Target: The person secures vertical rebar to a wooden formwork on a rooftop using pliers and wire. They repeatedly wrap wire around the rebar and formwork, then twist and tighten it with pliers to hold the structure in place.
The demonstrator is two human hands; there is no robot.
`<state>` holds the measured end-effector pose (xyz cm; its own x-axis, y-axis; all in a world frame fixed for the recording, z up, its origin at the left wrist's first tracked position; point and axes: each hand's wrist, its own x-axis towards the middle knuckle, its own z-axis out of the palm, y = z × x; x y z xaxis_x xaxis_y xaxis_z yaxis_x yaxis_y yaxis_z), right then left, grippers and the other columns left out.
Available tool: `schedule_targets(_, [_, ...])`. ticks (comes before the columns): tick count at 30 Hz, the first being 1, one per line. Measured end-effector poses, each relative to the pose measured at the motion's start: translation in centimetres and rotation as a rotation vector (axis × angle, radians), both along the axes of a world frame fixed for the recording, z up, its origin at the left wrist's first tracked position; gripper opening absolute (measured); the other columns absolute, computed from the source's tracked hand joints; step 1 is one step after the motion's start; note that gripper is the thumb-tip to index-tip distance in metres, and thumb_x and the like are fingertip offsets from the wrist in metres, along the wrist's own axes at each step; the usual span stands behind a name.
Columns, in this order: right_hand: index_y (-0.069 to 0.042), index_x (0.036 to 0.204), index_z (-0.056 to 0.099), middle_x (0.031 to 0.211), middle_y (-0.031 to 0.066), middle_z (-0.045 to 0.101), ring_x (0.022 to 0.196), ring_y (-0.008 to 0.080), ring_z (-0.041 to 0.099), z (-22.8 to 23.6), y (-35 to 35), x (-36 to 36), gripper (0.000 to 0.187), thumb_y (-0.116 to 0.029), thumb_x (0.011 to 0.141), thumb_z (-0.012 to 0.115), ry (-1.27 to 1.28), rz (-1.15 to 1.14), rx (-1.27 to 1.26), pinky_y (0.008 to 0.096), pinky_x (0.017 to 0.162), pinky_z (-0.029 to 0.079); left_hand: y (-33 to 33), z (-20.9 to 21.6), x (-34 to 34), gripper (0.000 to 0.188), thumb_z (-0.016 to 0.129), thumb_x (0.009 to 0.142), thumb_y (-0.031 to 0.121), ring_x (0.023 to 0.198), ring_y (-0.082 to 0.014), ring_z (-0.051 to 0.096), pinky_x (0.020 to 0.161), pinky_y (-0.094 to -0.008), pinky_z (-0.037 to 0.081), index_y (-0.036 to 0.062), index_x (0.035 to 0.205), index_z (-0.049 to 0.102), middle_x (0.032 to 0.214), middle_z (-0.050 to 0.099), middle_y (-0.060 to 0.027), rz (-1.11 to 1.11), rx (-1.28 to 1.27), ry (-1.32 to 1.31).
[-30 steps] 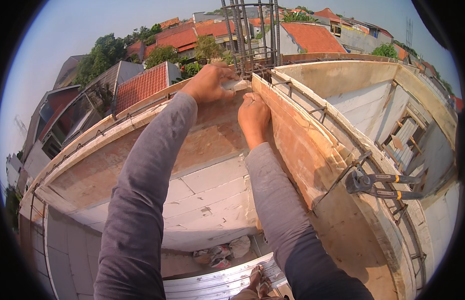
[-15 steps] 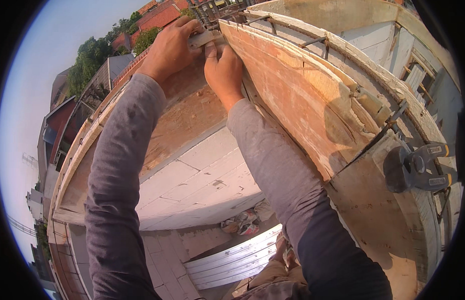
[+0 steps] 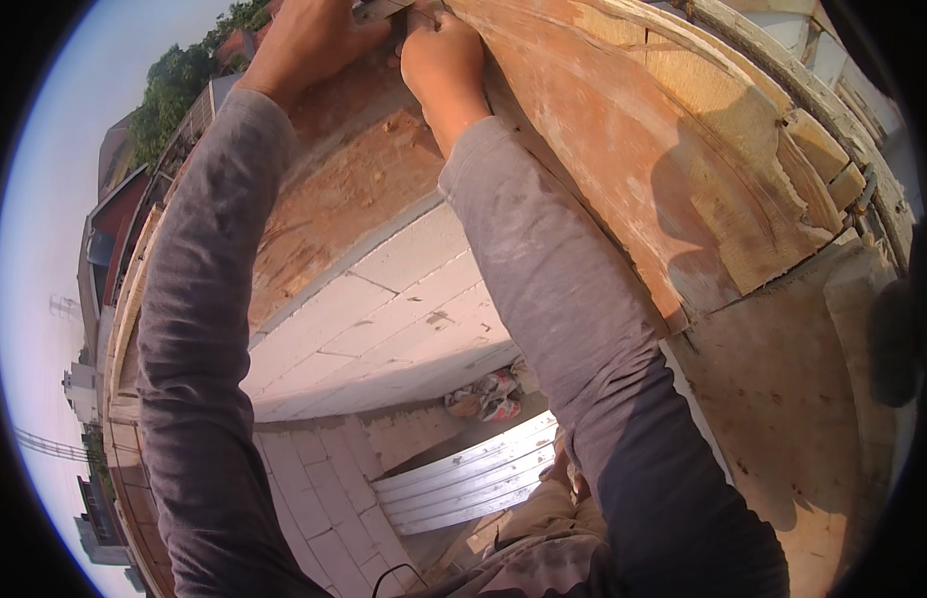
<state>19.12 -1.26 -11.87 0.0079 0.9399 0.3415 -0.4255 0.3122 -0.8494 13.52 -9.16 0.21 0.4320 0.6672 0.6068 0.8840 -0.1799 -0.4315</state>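
At the top edge of the head view, my left hand (image 3: 319, 42) grips a small pale piece of wood (image 3: 380, 9) at the corner where two formwork panels meet. My right hand (image 3: 444, 68) is beside it, fingers curled and thumb up against the corner; what they pinch is too hidden to name. To the right stands a reddish plywood panel (image 3: 603, 149) with a torn, splintered edge. Behind my forearms lies another reddish-brown board (image 3: 359, 189), smeared with dried dirt. The tops of both hands are partly cut off.
Below the boards is a wall of pale blocks (image 3: 384, 299). Further down lie a ribbed light metal sheet (image 3: 468, 478) and crumpled bags (image 3: 493, 394). A lower plywood sheet (image 3: 772, 389) covers the right side. Trees (image 3: 174, 100) and buildings stand beyond the left edge.
The view has tipped, so both hands and the wood piece now appear higher, at the picture's top edge. The pincers with yellow-black handles at the right are no longer clearly visible.
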Motion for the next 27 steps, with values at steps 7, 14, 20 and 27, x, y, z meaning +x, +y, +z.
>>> schedule_targets(7, [0.006, 0.099, 0.075, 0.101, 0.0293, 0.074, 0.098, 0.0468, 0.070, -0.3, 0.8, -0.7, 0.041, -0.030, 0.104, 0.055, 0.005, -0.021, 0.000, 0.0508, 0.087, 0.054, 1.6, 0.1, -2.7, 0.037, 0.077, 0.084, 0.015, 0.108, -0.0368, 0.070, 0.094, -0.0413, 0.056, 0.0024, 0.118, 0.073, 0.122, 0.071, -0.0120, -0.064, -0.146, -0.078])
schedule_targets(14, [0.004, 0.096, 0.074, 0.099, 0.0288, 0.072, 0.096, 0.0473, 0.068, 0.2, -0.3, -0.8, 0.046, -0.034, 0.108, 0.053, -0.005, -0.059, -0.065, 0.0525, 0.084, 0.052, 0.6, 0.1, -3.0, 0.044, 0.074, 0.078, 0.009, 0.109, -0.0370, 0.070, 0.094, -0.0423, 0.056, 0.0013, 0.120, 0.071, 0.123, 0.069, -0.0136, -0.020, -0.196, -0.146])
schedule_targets(20, [-0.001, 0.094, 0.075, 0.090, 0.0259, 0.073, 0.086, 0.0478, 0.069, 1.7, -1.8, -0.2, 0.031, -0.027, 0.103, 0.058, -0.108, -0.454, 0.076, 0.0515, 0.078, 0.053, 0.1, 0.3, -1.6, 0.049, 0.076, 0.076, 0.012, 0.108, -0.0398, 0.069, 0.096, -0.0457, 0.057, 0.0011, 0.124, 0.071, 0.128, 0.067, -0.0163, 0.027, -0.259, -0.227])
schedule_targets(27, [-0.001, 0.099, 0.076, 0.091, 0.0240, 0.074, 0.085, 0.0440, 0.070, 1.5, -0.8, -0.2, 0.032, -0.027, 0.106, 0.060, -0.180, -0.512, 0.164, 0.0495, 0.075, 0.054, 0.6, 1.0, 0.7, 0.039, 0.078, 0.079, 0.022, 0.101, -0.0377, 0.071, 0.089, -0.0472, 0.056, 0.0047, 0.113, 0.068, 0.112, 0.068, -0.0134, 0.190, -0.188, -0.160])
